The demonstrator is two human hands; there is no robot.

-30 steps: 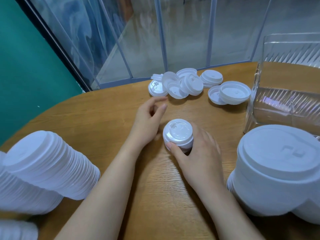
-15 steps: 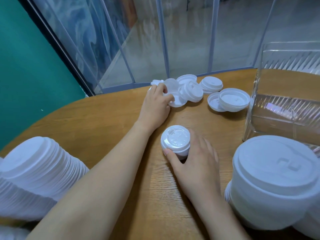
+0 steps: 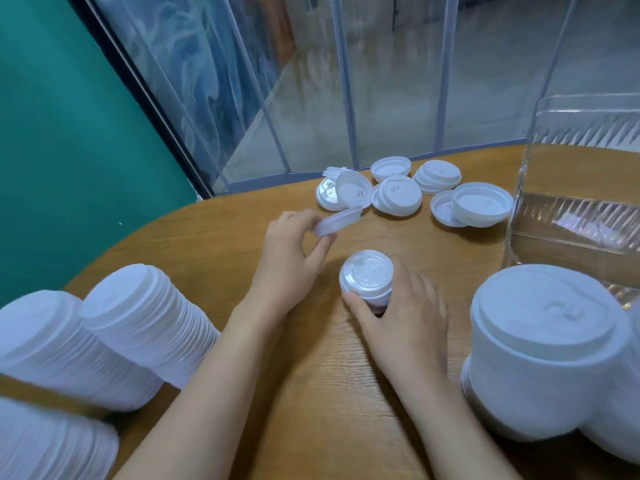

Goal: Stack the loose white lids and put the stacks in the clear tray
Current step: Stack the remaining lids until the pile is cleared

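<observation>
Left hand [image 3: 291,258] raised above wooden table [image 3: 214,244], thumb and fingers pinching single white lid [image 3: 337,220] by its rim. Right hand [image 3: 401,317] curled around short lid stack [image 3: 367,277] standing near table centre. Loose lids [image 3: 415,192] clustered beyond stack. Clear tray [image 3: 581,188] right of loose lids.

A round wooden counter [image 3: 214,237] stood beside a teal wall [image 3: 69,133]. Behind it, clear strip curtains [image 3: 311,81] hung, with a grey floor [image 3: 485,64] visible beyond.
</observation>
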